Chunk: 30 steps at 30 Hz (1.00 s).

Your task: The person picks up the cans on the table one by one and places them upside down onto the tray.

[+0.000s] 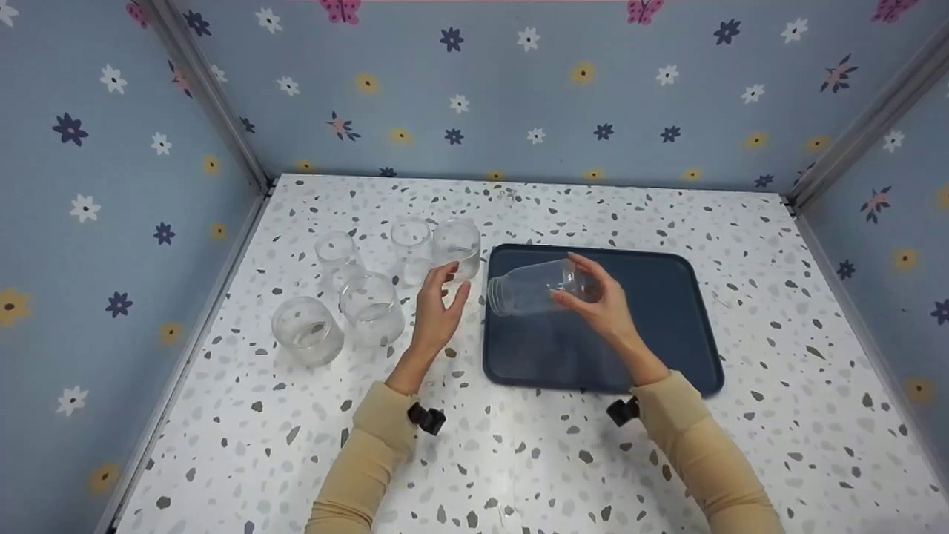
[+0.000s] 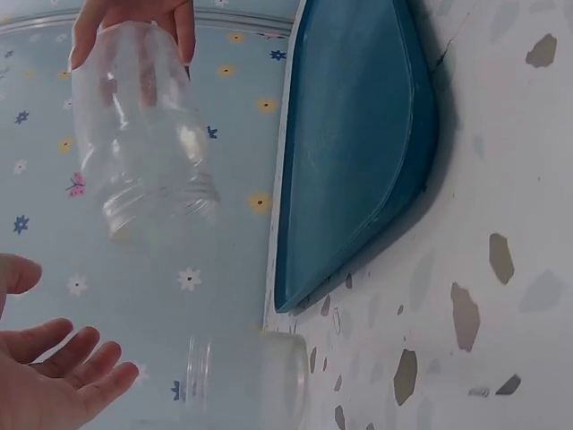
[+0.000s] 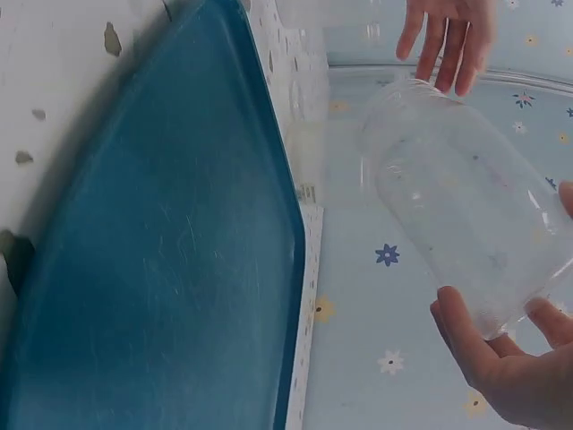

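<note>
A clear jar [image 1: 528, 289] lies on its side in the air over the dark blue tray [image 1: 660, 319], its threaded mouth pointing left. My right hand [image 1: 606, 305] grips it round the base end, thumb on the near side and fingers on the far side. In the right wrist view the jar [image 3: 470, 202] is see-through, with nothing visible inside. My left hand [image 1: 439, 308] is off the jar's mouth, to its left, with fingers loosely extended and holding nothing. Just beyond the left fingertips stands another clear jar [image 1: 463, 245], partly covered by them in the head view.
More clear jars stand on the left of the speckled table [image 1: 519, 460]: two near ones [image 1: 308, 334] and two farther back [image 1: 411, 248]. Flower-patterned panels [image 1: 489, 89] enclose the back and both sides.
</note>
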Motion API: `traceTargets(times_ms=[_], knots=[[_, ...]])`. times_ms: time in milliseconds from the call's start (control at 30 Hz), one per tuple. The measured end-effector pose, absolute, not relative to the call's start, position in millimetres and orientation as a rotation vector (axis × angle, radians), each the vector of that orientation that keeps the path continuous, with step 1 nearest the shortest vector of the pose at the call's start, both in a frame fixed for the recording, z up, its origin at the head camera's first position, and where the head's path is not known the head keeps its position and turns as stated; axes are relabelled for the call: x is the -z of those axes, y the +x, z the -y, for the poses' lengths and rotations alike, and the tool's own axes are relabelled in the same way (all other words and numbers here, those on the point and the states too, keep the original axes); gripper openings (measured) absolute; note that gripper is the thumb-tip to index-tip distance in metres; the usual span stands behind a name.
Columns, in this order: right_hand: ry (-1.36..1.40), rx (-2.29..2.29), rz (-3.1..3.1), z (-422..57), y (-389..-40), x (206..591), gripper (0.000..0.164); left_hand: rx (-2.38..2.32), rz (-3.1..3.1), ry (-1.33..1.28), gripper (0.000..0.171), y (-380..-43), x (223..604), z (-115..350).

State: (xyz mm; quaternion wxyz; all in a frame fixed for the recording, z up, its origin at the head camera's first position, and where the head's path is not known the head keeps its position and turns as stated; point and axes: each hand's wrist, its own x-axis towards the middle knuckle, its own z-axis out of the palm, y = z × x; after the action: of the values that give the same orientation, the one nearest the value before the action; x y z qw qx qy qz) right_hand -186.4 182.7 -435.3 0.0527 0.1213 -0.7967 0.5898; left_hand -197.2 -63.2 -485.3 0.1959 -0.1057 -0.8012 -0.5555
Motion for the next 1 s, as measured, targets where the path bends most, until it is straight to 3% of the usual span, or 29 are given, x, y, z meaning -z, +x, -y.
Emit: traceTargets(times_ms=[267, 1000], knots=[[0.377, -1.525, 2.605, -206, -206, 446, 0.065, 1.244, 2.427, -0.265, 0.037, -198, 479, 83], [0.402, -1.014, 2.931, -243, -237, 400, 0.067, 0.932, 2.725, -0.149, 0.048, -202, 471, 123]])
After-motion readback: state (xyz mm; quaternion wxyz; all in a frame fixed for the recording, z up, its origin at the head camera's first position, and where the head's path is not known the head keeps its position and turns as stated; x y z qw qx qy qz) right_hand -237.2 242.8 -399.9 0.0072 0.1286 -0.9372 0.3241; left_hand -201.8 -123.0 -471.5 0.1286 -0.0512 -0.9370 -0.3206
